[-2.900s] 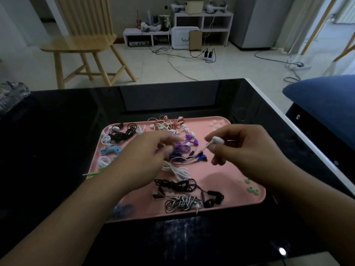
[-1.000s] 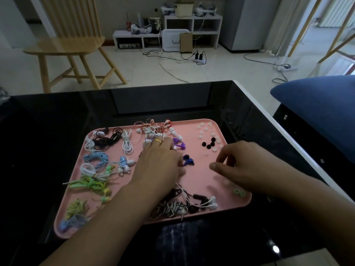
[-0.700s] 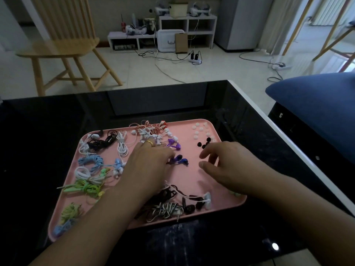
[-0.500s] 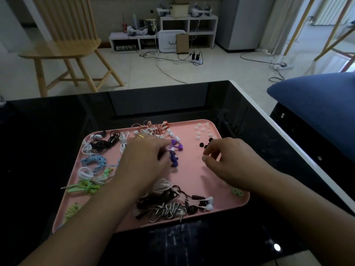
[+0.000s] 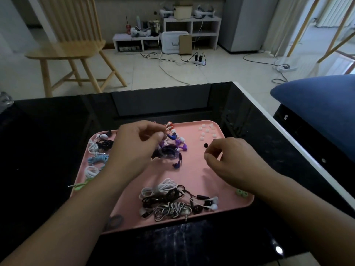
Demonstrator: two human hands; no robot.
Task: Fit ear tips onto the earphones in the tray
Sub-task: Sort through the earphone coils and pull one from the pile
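A shallow pink tray (image 5: 194,169) with rounded corners lies on a glossy black tabletop (image 5: 57,131) and holds many coiled earphones. The left hand (image 5: 134,152) hovers over the middle of the tray, its thumb and fingers pinched on a thin cord of the blue and purple earphones (image 5: 172,150), whose glossy buds dangle just below the fingertips. The right hand (image 5: 228,160) is curled over the right half of the tray, thumb and forefinger drawn together at a small round black ear tip (image 5: 205,145); whether they grip it or something else cannot be told. Small white dome-shaped ear tips (image 5: 206,131) lie scattered at the far right corner, and two soft green ring-shaped ear tips (image 5: 241,193) sit at the near right edge. A tangle of black, white and striped cords (image 5: 172,200) lies along the near edge.
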